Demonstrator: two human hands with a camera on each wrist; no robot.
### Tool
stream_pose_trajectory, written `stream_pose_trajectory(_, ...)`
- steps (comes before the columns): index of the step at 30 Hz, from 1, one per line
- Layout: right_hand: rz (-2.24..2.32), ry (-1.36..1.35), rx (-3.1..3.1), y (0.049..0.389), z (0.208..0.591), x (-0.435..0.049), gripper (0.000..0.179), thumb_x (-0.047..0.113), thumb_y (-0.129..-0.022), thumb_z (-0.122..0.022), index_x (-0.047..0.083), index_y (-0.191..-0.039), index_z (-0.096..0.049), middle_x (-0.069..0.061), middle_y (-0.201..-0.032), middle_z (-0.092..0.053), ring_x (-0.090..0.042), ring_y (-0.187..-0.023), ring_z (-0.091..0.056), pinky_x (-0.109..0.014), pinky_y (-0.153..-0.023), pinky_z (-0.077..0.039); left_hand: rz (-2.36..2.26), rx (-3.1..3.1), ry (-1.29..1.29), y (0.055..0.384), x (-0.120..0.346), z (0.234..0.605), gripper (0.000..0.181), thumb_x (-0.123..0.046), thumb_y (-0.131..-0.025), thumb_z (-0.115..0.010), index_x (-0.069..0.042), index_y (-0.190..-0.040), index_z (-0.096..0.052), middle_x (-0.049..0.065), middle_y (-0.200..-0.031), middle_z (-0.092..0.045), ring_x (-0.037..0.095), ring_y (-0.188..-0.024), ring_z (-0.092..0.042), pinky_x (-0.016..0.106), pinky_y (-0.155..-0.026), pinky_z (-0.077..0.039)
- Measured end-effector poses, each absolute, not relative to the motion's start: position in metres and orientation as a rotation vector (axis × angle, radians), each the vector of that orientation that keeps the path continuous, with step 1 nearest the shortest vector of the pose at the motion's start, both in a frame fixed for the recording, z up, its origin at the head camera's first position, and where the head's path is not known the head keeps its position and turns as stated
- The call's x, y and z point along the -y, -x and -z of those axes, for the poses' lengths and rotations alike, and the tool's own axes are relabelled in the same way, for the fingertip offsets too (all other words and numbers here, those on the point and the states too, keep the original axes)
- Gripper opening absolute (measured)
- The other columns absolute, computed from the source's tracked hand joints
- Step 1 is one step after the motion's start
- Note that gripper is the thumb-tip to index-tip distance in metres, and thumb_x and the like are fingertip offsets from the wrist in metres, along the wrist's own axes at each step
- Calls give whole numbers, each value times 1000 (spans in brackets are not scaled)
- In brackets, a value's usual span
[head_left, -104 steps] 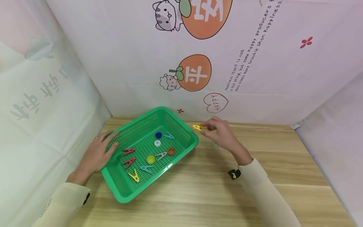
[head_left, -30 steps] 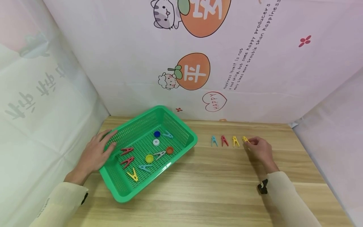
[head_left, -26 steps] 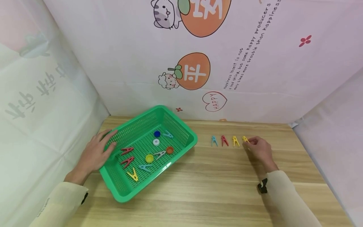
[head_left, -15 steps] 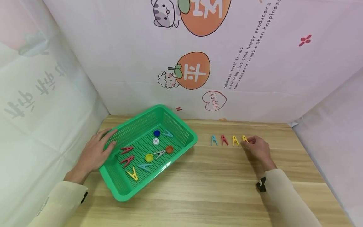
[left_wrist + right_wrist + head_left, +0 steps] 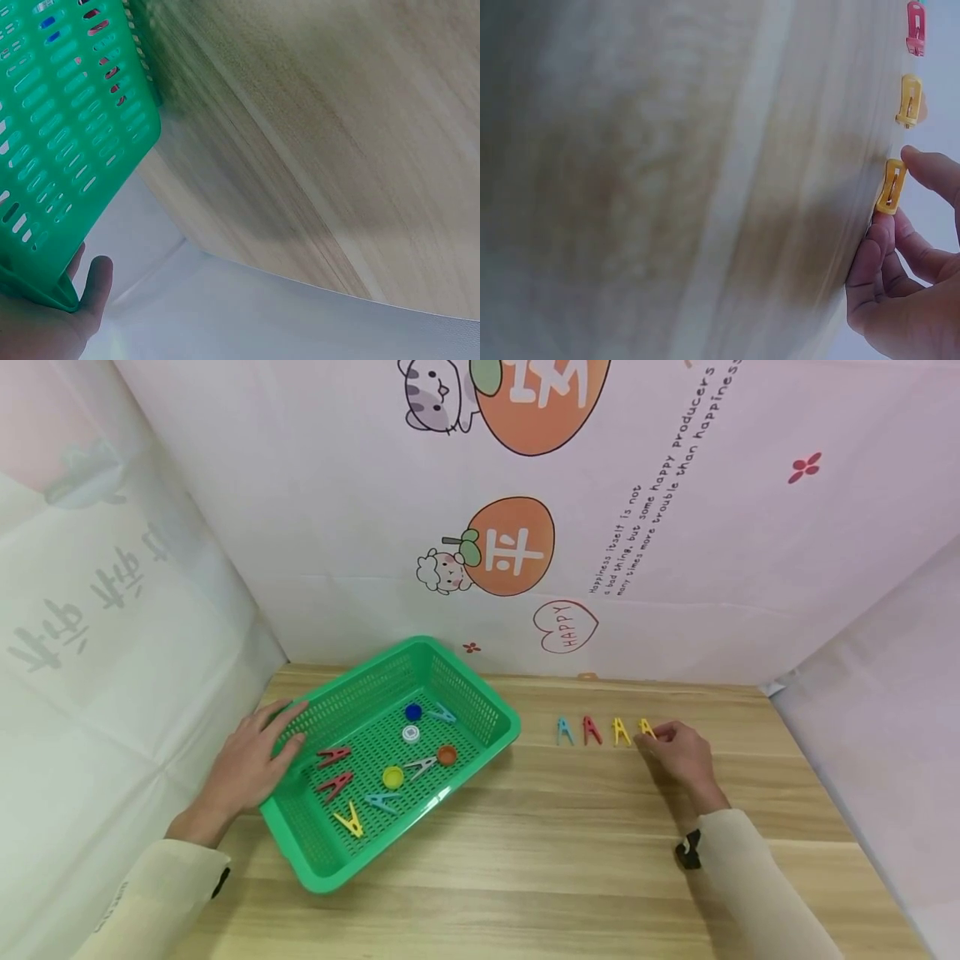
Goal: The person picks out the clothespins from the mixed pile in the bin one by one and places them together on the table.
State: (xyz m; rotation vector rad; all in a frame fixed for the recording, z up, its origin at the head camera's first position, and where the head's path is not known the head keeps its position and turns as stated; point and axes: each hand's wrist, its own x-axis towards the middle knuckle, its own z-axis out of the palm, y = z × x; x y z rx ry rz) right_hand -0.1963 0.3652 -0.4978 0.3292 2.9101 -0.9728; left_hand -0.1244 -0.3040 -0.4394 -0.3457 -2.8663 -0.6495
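My right hand (image 5: 684,758) pinches a yellow clothespin (image 5: 647,727) standing on the table, at the right end of a row. Its thumb and fingertips lie on either side of that clothespin (image 5: 891,187) in the right wrist view. To its left stand another yellow clothespin (image 5: 621,732), a red clothespin (image 5: 592,730) and a light blue clothespin (image 5: 565,731). My left hand (image 5: 246,766) rests on the left rim of a green basket (image 5: 486,755), fingers fairly straight. From the left wrist view, a straight digit stands apart from the basket's outer wall.
Inside the basket lie loose red, yellow, light blue and grey clothespins. Among them are a blue cap (image 5: 413,712), a white cap (image 5: 410,733), a yellow cap (image 5: 393,777) and an orange-brown cap (image 5: 447,755). A printed white cloth wall (image 5: 360,527) stands behind the wooden table (image 5: 540,860).
My right hand carried the yellow clothespin from beside the basket to the row's right end. During the last second it has barely moved there. My left hand has stayed on the rim.
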Motion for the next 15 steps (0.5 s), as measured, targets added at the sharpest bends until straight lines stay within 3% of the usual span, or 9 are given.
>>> stream_pose_trajectory(10, 990, -325, -2899, 194, 495, -363, 64, 52, -103, -71, -5, -131, -67, -25, -119, -70, -33, -101, -63, -32, -77, -48, 650, 2861, 348, 125, 306, 441, 53, -28, -115, -53, -9, -164, -47, 28, -166, -41, 58, -143, -44, 79, -109, -40)
stream_pose_trajectory(15, 1049, -362, -2945, 190, 491, -368, 67, 56, -107, -63, -4, -134, -66, -27, -127, -69, -38, -110, -66, -35, -82, -51, 645, 2858, 354, 125, 306, 442, 53, -30, -116, -52, -9, -164, -47, 28, -166, -42, 58, -142, -45, 78, -109, -40)
